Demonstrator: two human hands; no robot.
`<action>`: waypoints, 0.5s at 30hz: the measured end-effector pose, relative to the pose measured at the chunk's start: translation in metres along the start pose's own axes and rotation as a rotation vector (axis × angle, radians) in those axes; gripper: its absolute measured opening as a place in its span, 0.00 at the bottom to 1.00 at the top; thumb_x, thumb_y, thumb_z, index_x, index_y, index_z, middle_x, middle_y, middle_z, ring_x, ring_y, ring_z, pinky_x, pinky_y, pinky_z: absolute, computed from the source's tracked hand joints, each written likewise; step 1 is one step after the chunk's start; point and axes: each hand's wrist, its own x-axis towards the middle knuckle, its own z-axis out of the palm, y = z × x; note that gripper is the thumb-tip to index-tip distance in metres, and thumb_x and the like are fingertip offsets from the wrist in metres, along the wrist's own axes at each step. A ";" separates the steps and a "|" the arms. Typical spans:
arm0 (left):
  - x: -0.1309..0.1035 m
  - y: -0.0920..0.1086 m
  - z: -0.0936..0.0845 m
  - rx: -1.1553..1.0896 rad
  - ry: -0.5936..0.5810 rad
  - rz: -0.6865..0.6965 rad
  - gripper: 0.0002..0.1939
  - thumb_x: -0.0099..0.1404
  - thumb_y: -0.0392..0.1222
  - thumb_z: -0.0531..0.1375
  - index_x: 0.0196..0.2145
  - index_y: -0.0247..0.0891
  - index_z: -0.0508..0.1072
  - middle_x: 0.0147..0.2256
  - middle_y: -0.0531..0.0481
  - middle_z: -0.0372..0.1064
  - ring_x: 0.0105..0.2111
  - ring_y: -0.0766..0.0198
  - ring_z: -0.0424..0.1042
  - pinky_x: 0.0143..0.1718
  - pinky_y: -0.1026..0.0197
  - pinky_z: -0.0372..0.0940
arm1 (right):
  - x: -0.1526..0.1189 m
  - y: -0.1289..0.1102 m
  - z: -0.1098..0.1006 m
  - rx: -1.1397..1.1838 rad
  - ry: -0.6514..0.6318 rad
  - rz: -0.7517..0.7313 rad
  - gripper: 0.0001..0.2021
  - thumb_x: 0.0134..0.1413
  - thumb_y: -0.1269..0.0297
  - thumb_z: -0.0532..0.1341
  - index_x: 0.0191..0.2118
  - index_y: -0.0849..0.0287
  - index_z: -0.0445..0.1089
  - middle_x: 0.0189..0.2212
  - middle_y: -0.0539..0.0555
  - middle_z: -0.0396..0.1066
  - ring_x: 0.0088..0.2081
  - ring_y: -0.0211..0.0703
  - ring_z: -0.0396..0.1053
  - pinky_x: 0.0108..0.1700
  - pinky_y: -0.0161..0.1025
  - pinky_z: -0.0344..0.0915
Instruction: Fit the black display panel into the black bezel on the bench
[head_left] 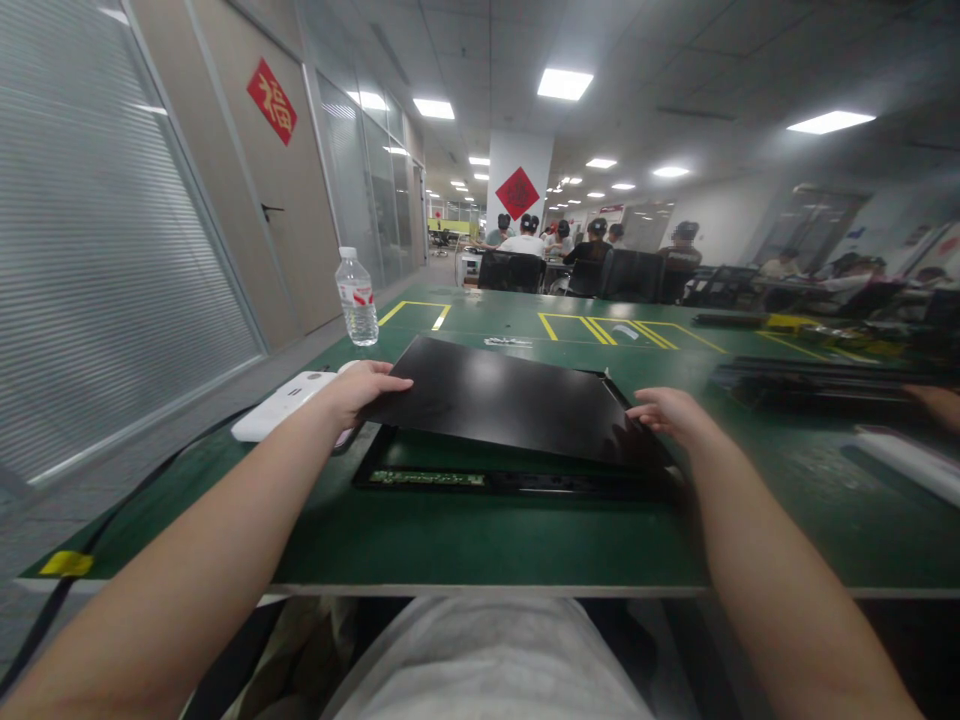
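A thin, flat black panel [502,395] is tilted over a shallow black frame [525,484] on the table, its left side raised. Along the frame's near side, a strip of green circuit board [427,479] shows; the panel hides most of the inside. My left hand [364,390] grips the panel's left edge, thumb on top and fingers underneath. At the right edge, my right hand [667,412] has its fingertips closed on the panel, close to the frame's right side.
On the green table [480,545], a white device [281,405] lies beside my left hand and a water bottle [358,300] stands behind it. Black bars [787,380] and a white strip [911,462] lie right, near another person's hand [934,403]. People sit farther back.
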 end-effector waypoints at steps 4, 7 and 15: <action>0.003 -0.003 -0.002 0.038 -0.007 0.025 0.19 0.37 0.33 0.75 0.27 0.36 0.74 0.21 0.48 0.76 0.19 0.60 0.74 0.19 0.63 0.68 | 0.002 0.001 0.001 -0.008 -0.007 -0.011 0.03 0.54 0.73 0.63 0.36 0.61 0.69 0.22 0.59 0.76 0.16 0.34 0.62 0.16 0.27 0.53; 0.005 -0.005 -0.003 0.047 -0.003 0.044 0.20 0.37 0.34 0.76 0.28 0.36 0.74 0.23 0.48 0.77 0.20 0.59 0.75 0.21 0.62 0.69 | 0.003 0.002 0.000 -0.012 -0.005 -0.018 0.03 0.54 0.74 0.63 0.35 0.62 0.70 0.21 0.59 0.76 0.16 0.34 0.62 0.16 0.27 0.53; 0.005 -0.008 0.001 0.092 -0.020 0.059 0.19 0.38 0.35 0.76 0.28 0.36 0.74 0.24 0.47 0.78 0.23 0.58 0.76 0.25 0.60 0.71 | 0.008 0.004 -0.002 -0.022 0.031 -0.041 0.03 0.54 0.74 0.63 0.34 0.61 0.70 0.19 0.57 0.75 0.15 0.34 0.61 0.14 0.26 0.51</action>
